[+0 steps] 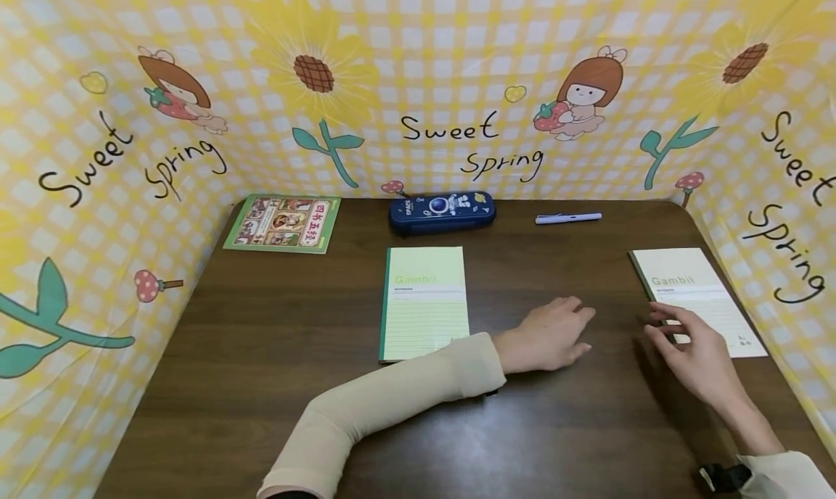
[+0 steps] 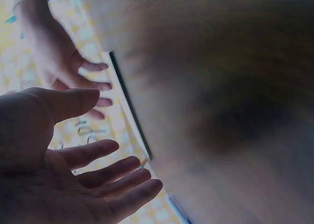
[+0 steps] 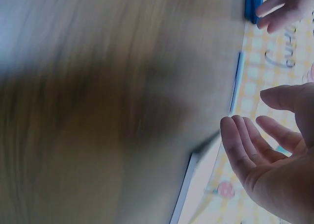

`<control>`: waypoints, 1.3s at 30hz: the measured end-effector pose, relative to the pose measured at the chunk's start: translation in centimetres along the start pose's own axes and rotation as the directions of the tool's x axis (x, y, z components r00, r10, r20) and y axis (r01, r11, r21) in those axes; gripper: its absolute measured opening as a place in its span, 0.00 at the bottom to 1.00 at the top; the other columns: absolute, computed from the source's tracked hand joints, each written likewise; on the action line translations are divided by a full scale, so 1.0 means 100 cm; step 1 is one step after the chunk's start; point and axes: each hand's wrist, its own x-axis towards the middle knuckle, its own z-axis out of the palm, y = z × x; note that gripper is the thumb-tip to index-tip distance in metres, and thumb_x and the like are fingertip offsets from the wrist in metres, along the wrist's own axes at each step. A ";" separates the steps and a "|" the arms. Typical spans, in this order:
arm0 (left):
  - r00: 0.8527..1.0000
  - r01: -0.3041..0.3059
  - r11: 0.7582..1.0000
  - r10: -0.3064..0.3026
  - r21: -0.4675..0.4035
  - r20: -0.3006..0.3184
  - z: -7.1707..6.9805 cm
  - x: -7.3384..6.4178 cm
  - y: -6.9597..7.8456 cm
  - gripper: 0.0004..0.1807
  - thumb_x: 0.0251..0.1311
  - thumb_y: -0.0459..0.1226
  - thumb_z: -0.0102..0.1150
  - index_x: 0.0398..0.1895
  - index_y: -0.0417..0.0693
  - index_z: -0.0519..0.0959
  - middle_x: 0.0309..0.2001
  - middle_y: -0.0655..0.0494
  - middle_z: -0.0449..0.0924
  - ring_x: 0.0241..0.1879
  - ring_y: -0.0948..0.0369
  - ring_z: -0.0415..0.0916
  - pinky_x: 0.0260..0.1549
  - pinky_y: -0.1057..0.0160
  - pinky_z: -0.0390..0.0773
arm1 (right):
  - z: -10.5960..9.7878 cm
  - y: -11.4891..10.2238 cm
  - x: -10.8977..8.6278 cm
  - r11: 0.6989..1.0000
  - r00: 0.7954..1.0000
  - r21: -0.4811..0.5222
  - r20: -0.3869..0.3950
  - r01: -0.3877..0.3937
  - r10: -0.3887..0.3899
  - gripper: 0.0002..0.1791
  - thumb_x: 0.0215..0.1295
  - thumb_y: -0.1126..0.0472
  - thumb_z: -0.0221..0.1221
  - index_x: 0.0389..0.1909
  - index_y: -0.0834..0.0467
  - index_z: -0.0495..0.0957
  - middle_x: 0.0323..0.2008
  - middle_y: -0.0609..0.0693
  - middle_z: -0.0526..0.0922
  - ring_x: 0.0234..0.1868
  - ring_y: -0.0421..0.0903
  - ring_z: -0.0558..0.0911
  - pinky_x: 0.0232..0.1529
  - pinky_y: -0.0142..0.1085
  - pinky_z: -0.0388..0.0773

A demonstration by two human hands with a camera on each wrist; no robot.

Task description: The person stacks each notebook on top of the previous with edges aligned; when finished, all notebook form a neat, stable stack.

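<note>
My left hand [image 1: 542,336] reaches across the table just right of the green notebook [image 1: 424,303], its fingers loosely spread and holding nothing. The left forearm passes over that notebook's lower edge. At the right, my right hand [image 1: 699,350] hovers by the left edge of a white notebook [image 1: 692,289], fingers relaxed and bent a little. Whether it touches the cover I cannot tell. In the left wrist view the left hand [image 2: 83,160] has thumb and fingers apart. The right wrist view shows the right hand [image 3: 274,140] with nothing between its thumb and fingers.
A dark blue space-themed pencil case [image 1: 443,213] lies at the back middle. To its right is a light purple pen [image 1: 568,218]. A green picture-covered booklet [image 1: 284,223] lies at the back left. Yellow checked cloth [image 1: 431,64] walls in the table's back and sides.
</note>
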 end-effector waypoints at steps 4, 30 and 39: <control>0.996 -0.034 0.998 0.029 0.060 0.083 0.010 0.019 0.017 0.37 0.76 0.60 0.49 0.83 0.64 0.55 0.84 0.62 0.51 0.83 0.61 0.53 0.77 0.61 0.65 | -0.015 0.017 0.000 0.998 0.999 -0.049 -0.032 -0.026 0.024 0.21 0.69 0.68 0.65 0.60 0.71 0.77 0.53 0.73 0.82 0.43 0.06 0.66 0.34 0.08 0.70; 0.967 -0.119 0.944 0.040 0.309 0.251 0.032 0.080 0.113 0.38 0.71 0.73 0.31 0.81 0.87 0.39 0.83 0.83 0.33 0.84 0.75 0.32 0.84 0.59 0.43 | -0.047 0.079 -0.028 0.955 0.922 -0.244 0.305 -0.168 0.240 0.38 0.87 0.47 0.38 0.79 0.75 0.48 0.79 0.79 0.41 0.78 0.81 0.41 0.71 0.78 0.41; 0.976 -0.108 0.937 0.036 0.332 0.214 0.033 0.088 0.118 0.38 0.72 0.71 0.33 0.82 0.86 0.39 0.83 0.82 0.30 0.84 0.73 0.34 0.83 0.59 0.48 | -0.049 0.079 -0.029 0.954 0.916 -0.241 0.315 -0.176 0.249 0.36 0.87 0.48 0.36 0.80 0.72 0.47 0.79 0.78 0.41 0.78 0.82 0.38 0.70 0.79 0.39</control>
